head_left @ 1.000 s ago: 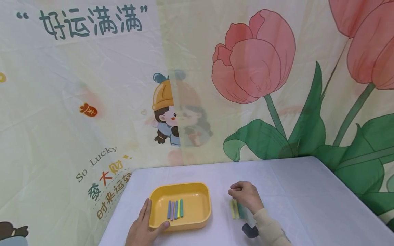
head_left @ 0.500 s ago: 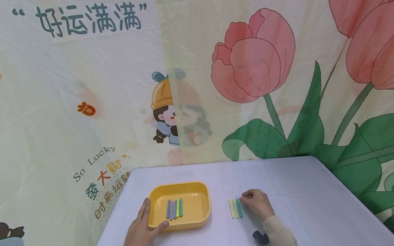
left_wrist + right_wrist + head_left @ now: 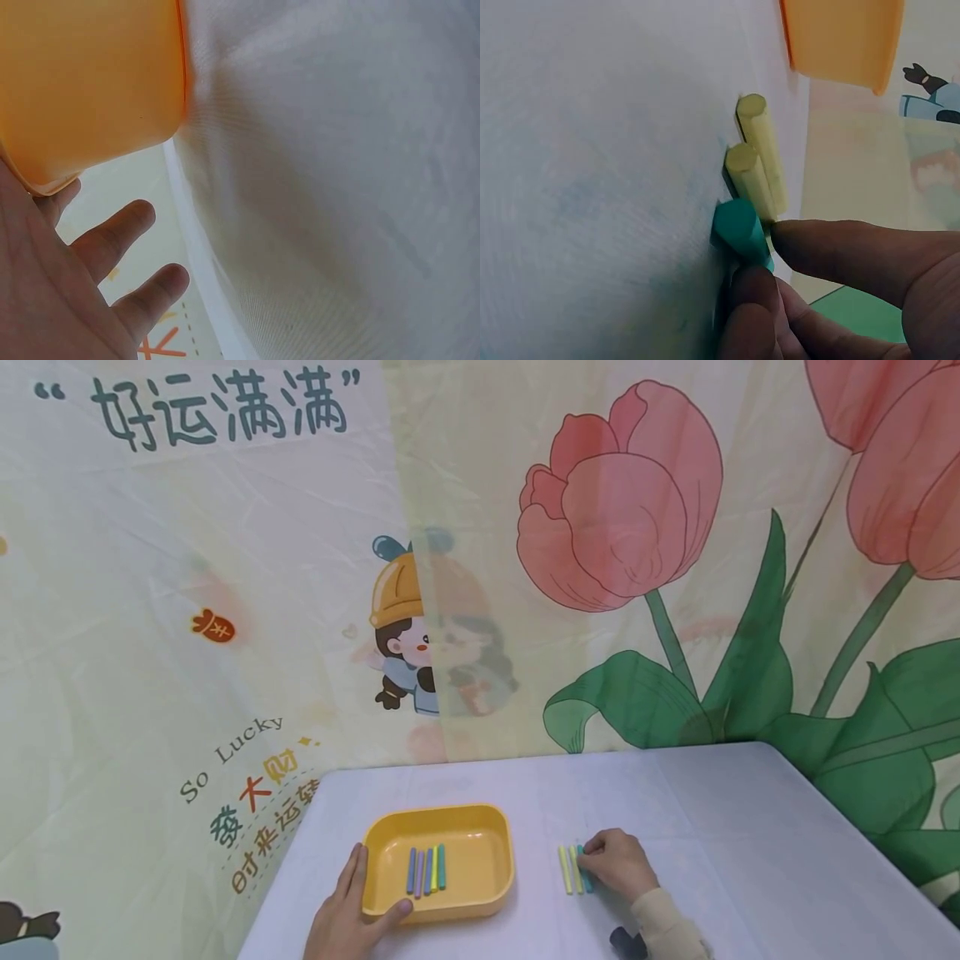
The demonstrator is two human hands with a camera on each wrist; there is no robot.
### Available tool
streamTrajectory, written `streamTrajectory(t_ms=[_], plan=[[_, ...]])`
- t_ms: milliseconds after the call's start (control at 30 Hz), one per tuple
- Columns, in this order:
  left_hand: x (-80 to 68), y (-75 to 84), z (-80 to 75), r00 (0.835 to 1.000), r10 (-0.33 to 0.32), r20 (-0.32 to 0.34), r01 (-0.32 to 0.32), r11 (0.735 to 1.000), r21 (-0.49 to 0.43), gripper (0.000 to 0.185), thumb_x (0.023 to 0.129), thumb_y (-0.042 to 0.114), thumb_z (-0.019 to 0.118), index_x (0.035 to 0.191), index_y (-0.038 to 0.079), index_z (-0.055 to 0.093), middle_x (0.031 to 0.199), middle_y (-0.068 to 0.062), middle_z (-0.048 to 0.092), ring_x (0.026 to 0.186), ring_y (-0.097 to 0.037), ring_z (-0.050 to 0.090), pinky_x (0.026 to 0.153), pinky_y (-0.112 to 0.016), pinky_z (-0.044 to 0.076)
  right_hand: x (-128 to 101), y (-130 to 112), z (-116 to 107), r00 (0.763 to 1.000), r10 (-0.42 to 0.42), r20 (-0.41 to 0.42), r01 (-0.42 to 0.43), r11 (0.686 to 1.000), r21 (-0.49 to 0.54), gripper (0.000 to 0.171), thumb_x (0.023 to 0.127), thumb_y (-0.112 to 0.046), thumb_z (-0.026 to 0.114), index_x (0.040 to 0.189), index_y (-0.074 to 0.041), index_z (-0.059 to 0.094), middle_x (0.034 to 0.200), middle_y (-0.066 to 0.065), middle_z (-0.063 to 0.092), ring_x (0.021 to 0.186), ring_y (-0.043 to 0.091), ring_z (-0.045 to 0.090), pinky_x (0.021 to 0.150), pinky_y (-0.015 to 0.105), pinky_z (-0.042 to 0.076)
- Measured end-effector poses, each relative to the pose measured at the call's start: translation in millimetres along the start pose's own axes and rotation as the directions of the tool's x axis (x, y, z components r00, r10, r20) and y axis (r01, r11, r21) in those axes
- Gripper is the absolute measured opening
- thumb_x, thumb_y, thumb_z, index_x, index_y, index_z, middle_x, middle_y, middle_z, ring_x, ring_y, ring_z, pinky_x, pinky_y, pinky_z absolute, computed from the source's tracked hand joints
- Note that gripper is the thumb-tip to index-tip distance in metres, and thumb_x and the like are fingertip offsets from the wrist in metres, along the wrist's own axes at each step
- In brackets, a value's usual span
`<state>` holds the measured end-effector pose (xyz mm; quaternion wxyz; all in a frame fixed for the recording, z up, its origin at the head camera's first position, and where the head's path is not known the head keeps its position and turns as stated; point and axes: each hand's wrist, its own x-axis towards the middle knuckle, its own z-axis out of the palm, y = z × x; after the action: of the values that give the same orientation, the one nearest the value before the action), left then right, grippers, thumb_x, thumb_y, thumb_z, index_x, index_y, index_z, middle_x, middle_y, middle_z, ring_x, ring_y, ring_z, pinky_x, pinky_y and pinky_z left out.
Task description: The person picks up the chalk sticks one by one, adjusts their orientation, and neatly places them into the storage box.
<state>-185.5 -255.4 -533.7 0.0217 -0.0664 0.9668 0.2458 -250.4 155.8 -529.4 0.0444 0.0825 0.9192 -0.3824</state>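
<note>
My left hand (image 3: 341,906) rests at the left front corner of a yellow tray (image 3: 483,864), its thumb at the near rim and its fingers along the left side. In the left wrist view those fingers are straight and spread, beside the tray's outer wall. Several chalk sticks lie side by side in the tray, among them a purple one (image 3: 418,877) and a green one (image 3: 442,867). Right of the tray, my right hand (image 3: 624,866) pinches a teal chalk stick (image 3: 739,229) between thumb and index finger, low at the tabletop. Two pale yellow chalk sticks (image 3: 759,139) lie alongside it.
A white cloth covers the table (image 3: 720,860). Behind it hangs a printed fabric backdrop (image 3: 480,610) with tulips and lettering. A small dark object (image 3: 627,943) shows under my right wrist. Bare tabletop separates the tray from the loose chalk.
My right hand moved right and down from above the chalk sticks, then slightly left onto the teal one, which its fingers now pinch. My left hand keeps its place at the tray.
</note>
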Motion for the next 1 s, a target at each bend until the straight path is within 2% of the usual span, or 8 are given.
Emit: streamTrajectory(t_ms=[467, 733, 1000], plan=[[-0.6, 0.9, 0.1, 1.0, -0.006, -0.001, 0.006, 1.0, -0.005, 0.127, 0.08, 0.085, 0.055, 0.162, 0.002, 0.006, 0.169, -0.018, 0.006, 0.139, -0.054, 0.036, 0.109, -0.068, 0.038, -3.6, -8.6, 4.1, 0.999, 0.043, -0.029, -0.044, 0.998, -0.048, 0.019, 0.081, -0.011, 0.079, 0.093, 0.002, 0.073, 0.076, 0.002, 0.065, 0.07, 0.016, 0.061, 0.063, 0.032, 0.059], [0.7, -1.4, 1.6, 1.0, -0.004, 0.006, 0.004, 1.0, -0.009, 0.127, 0.08, 0.086, 0.055, 0.162, 0.002, 0.006, 0.169, -0.018, 0.008, 0.14, -0.054, 0.034, 0.109, -0.069, 0.037, -1.8, -10.1, 5.3, 0.999, -0.007, -0.042, 0.003, 0.996, -0.088, 0.018, 0.079, -0.01, 0.078, 0.091, 0.003, 0.073, 0.076, 0.004, 0.065, 0.071, 0.017, 0.062, 0.065, 0.035, 0.06], [0.2, -0.4, 0.7, 1.0, 0.001, -0.001, -0.001, 1.0, -0.005, 0.127, 0.08, 0.085, 0.056, 0.163, 0.003, 0.006, 0.169, -0.017, 0.007, 0.14, -0.052, 0.036, 0.109, -0.068, 0.038, 3.2, -12.6, 5.8, 0.999, 0.005, -0.047, -0.01, 0.995, -0.096, 0.02, 0.079, -0.009, 0.079, 0.093, 0.004, 0.073, 0.081, 0.006, 0.068, 0.073, 0.018, 0.065, 0.066, 0.036, 0.062]])
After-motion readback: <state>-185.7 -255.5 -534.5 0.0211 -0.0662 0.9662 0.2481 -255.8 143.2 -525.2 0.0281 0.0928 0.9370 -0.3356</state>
